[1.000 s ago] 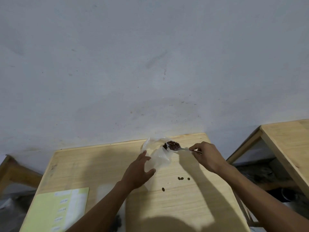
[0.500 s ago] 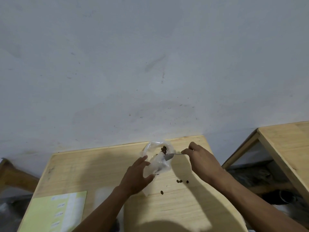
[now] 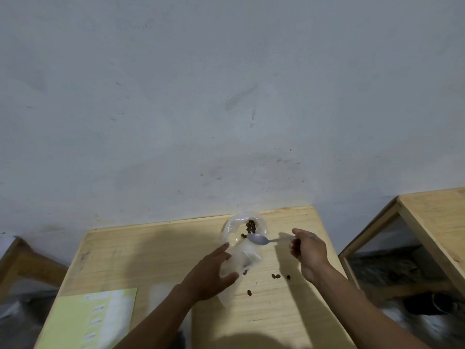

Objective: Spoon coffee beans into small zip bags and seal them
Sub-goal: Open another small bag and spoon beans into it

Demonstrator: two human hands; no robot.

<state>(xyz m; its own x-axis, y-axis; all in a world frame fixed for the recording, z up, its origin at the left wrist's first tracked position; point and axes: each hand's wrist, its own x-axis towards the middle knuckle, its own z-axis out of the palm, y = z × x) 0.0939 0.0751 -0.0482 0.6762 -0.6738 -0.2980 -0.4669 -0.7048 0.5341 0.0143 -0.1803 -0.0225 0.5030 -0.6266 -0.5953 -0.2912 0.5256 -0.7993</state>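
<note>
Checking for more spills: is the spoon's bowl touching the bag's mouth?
Cannot tell. In the head view the spoon overlaps the bag rim, showing neither gap nor contact.

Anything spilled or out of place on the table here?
Yes. Four loose coffee beans lie on the bare wooden table, outside the clear zip bag, between the left hand and right hand.

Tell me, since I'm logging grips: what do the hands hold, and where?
Right hand pinches the spoon by its handle end; left hand holds the bag at its side.
</note>
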